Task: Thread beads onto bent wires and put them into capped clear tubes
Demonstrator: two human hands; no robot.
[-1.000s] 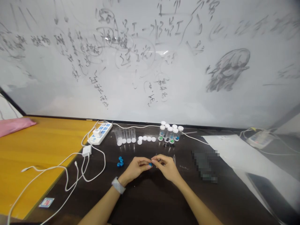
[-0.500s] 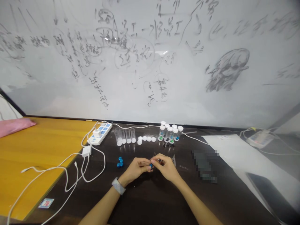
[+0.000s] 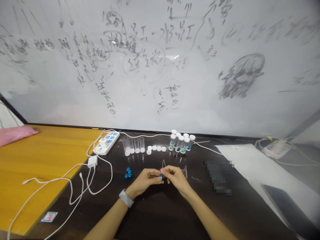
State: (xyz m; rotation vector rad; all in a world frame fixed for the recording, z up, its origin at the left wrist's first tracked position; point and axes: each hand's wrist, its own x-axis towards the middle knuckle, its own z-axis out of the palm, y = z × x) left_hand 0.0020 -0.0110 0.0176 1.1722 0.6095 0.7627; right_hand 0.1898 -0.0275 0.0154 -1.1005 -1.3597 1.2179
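Low centre on the dark, glossy surface (image 3: 150, 216), the left hand (image 3: 147, 176) pinched a shiny blue piece (image 3: 161, 179); the right hand (image 3: 176, 176) closed narrow against it, a thin wiry loop (image 3: 163, 162) rising from its fingertips. Rounded blue spares (image 3: 128, 172), centre-left, lay unused. Beyond, clear tubes (image 3: 136, 143) stood uncapped, smooth white discs (image 3: 154, 147) alongside; right of those, capped vials (image 3: 181, 137) with coloured contents looked finished.
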